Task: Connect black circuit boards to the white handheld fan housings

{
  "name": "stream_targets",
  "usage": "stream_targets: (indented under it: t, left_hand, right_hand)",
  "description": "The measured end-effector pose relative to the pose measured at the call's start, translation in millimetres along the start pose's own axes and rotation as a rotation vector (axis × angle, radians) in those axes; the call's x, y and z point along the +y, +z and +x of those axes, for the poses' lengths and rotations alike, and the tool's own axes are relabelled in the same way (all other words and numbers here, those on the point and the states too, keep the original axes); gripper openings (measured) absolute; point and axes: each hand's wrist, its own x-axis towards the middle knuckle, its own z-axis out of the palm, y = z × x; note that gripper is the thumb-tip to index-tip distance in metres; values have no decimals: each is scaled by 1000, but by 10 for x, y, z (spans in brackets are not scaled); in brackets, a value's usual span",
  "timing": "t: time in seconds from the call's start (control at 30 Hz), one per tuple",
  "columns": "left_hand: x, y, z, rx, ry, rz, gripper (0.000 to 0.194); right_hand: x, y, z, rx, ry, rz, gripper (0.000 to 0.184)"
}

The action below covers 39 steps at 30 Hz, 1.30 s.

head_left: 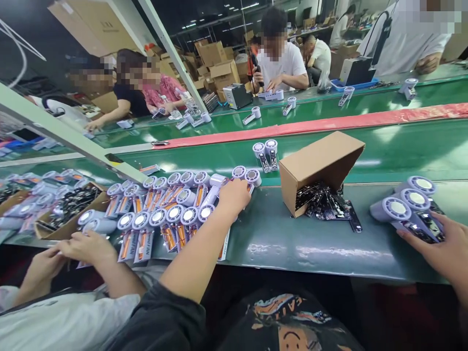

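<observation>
Lilac handheld fans with round heads and open handles lie all along the bench. My left hand (pixel 234 199) reaches far forward and is closed at the handles of two fans (pixel 252 177); its fingertips are partly hidden. At the far right, my right hand (pixel 448 246) grips the handles of a cluster of three fans (pixel 398 208), thumb on the near side, with dark circuit boards showing in the handles. Between my hands, a tipped cardboard box (pixel 321 163) spills black circuit boards (pixel 329 204) onto the bench.
Rows of fans with orange wires (pixel 175 214) crowd the left. A co-worker's hands (pixel 84 246) work beside me there, near a carton of boards (pixel 73 207). Two fans (pixel 265 155) rest on the green belt (pixel 395 141). Beyond the red strip (pixel 314 122), several people sit opposite.
</observation>
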Motion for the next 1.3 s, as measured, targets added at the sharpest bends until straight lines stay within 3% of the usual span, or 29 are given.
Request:
stream_targets:
  t: [0.13, 0.23, 0.3, 0.37, 0.43, 0.47, 0.53, 0.63, 0.73, 0.83, 0.9, 0.93, 1.0, 1.1, 1.2, 1.3]
  left_hand:
    - [-1, 26, 42, -71, -3, -13, 40]
    - [38, -7, 10, -116, -14, -21, 37]
    - [75, -60, -101, -117, -5, -30, 34]
    - [126, -104, -288, -126, 21, -45, 32]
    - [204, -107, -520, -156, 63, -60, 29]
    - [254, -89, -640, -170, 87, -69, 28]
    - [363, -27, -860, -205, 133, -92, 26]
    - [468, 67, -1107, -254, 190, -150, 31]
    - [440, 102, -1217, -189, 242, -228, 42]
    - [400, 107, -1117, 106, 311, -390, 53]
    - [452, 113, -922, 305, 380, -569, 75]
    - [503, 117, -799, 332, 396, -662, 88]
    - [630, 122, -543, 261, 402, -840, 101]
    - [775, 122, -244, 163, 458, -1025, 91]
    - [794, 124, -112, 227, 622, -1113, 76]
    - [742, 153, -81, 304, 882, -1032, 66]
  right_hand:
    - [-27, -173, 70, -49, 265, 59, 98]
    - [-163, -282, 45, -11, 403, 61, 109]
    - [-308, -280, -72, 160, 290, 54, 103]
    - [-489, -206, -251, 193, -7, 77, 87]
    - [-681, -90, -441, 6, -358, 102, 59]
    - [-770, -32, -525, -72, -428, 102, 55]
    - [-908, 56, -645, -121, -458, 79, 48]
    - [-982, 70, -700, -88, -398, 45, 33]
    - [-932, -19, -660, -62, -336, 5, 32]
    - [-855, -100, -610, -70, -294, -28, 32]
    - [-822, -119, -594, -88, -269, -36, 32]
    - [-813, -120, -594, -98, -256, -38, 33]
    - [-805, -111, -610, -118, -232, -36, 34]
    - [-802, -103, -670, -146, -217, -22, 36]
    - [-793, -117, -738, -145, -203, -1, 37]
    - [-782, -127, -773, -134, -191, 14, 33]
